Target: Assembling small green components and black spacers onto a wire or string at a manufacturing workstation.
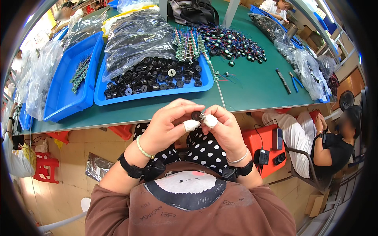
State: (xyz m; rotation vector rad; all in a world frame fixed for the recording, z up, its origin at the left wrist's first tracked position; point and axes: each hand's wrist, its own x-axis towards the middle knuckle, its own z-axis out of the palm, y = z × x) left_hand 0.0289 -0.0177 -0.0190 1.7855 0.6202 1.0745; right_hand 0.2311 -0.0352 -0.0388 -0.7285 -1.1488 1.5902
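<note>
Just in front of the table edge, my two hands meet over a small black round plastic part (196,115). The fingers of my left hand (170,121) are closed around it. My right hand (223,126) pinches at its right side, where a small silvery piece (202,116) shows; what exactly that piece is cannot be made out. Both thumbs have white wrapping. Beyond my hands, a blue tray (157,94) holds many similar black round parts (151,76), a large clear bag of dark parts (138,35) and strips of small green boards (189,44).
Another blue tray (67,103) with green board strips (81,72) stands at left. Wired round components (232,41) are heaped on the green table (252,84). A black pen-like tool (283,81) and blue-handled pliers (296,81) lie right. A red stool (256,143) and a seated person are at right.
</note>
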